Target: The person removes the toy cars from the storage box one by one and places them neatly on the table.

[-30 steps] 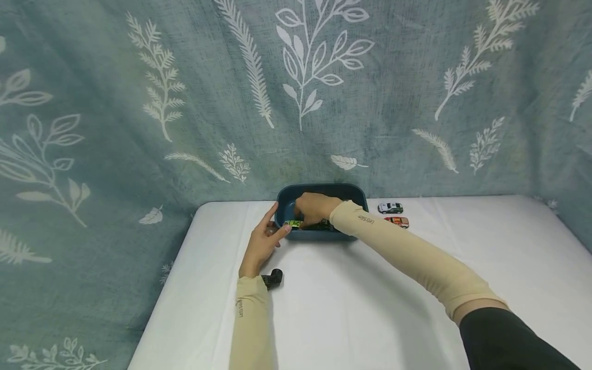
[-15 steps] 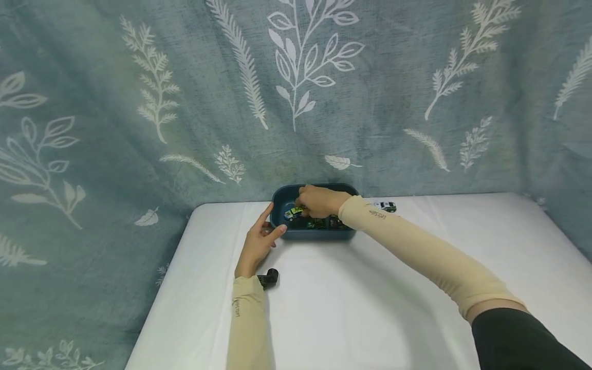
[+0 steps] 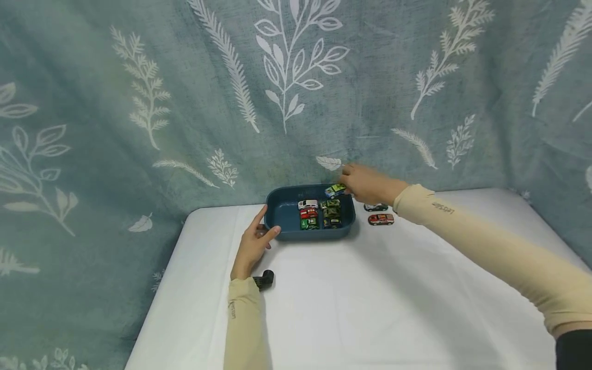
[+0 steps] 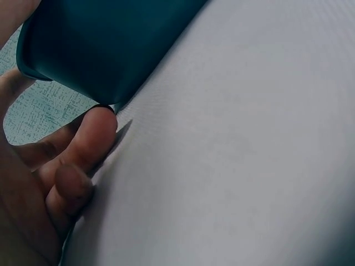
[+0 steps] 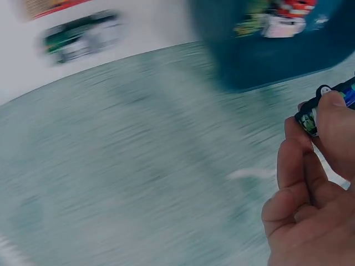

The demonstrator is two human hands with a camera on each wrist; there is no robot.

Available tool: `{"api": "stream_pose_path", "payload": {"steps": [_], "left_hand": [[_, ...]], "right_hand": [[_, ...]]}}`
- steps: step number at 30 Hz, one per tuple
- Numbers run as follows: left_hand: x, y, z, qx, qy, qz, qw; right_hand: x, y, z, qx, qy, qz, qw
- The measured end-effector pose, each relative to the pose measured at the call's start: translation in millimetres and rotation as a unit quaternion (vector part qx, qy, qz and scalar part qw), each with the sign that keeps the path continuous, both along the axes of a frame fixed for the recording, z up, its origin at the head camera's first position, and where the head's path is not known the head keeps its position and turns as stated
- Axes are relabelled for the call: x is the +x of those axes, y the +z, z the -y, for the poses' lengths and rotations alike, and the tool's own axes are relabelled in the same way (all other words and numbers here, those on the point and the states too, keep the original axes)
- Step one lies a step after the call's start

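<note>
We hold a yellow-green and blue toy car (image 3: 335, 190) clamped between the thumb and fingers of our right hand (image 3: 367, 184), near the far right rim of the tub (image 3: 283, 211). Our left hand (image 3: 250, 252) has its thumb and fingers spread apart, touching the tub's left end. Between our 2 hands' fingers, 6 cars (image 3: 309, 213) lie inside the tub in 2 columns of 3. Right of and nearer than the right fingers, an orange car (image 3: 381, 219) and a white-and-black car (image 3: 375, 207) rest on the table (image 3: 324, 298).
</note>
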State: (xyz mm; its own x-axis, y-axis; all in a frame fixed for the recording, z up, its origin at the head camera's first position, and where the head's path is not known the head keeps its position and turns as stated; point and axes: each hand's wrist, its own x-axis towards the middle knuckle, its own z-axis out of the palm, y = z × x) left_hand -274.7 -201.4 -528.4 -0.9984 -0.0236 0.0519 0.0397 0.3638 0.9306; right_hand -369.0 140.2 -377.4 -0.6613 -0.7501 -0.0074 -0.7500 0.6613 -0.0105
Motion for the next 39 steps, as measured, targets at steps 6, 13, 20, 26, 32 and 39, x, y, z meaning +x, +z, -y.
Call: {"api": "stream_pose_path", "payload": {"steps": [6, 13, 20, 26, 32, 39], "left_hand": [[1.1, -1.7, -3, -0.007, 0.005, 0.000, 1.0000], [3.7, 1.3, 1, -0.002, 0.004, -0.001, 1.0000], [2.7, 1.1, 0, -0.007, 0.007, 0.004, 0.9999], [2.1, -2.0, -5, 0.010, 0.002, 0.012, 0.9999], [3.6, -3.9, -4, 0.015, -0.004, 0.001, 0.9999], [2.3, -1.9, -3, 0.005, -0.001, -0.004, 1.0000]], "right_hand": [[11.7, 1.2, -64, 0.017, -0.035, 0.000, 0.999], [31.2, -25.3, -112, 0.009, -0.037, -0.011, 0.999], [53.0, -63.5, -129, -0.012, -0.049, 0.022, 0.998], [63.1, -83.9, -129, -0.029, -0.060, 0.025, 0.997], [65.0, -90.6, -126, -0.044, -0.050, 0.022, 0.998], [64.2, -92.9, -123, -0.042, -0.060, 0.034, 0.997]]}}
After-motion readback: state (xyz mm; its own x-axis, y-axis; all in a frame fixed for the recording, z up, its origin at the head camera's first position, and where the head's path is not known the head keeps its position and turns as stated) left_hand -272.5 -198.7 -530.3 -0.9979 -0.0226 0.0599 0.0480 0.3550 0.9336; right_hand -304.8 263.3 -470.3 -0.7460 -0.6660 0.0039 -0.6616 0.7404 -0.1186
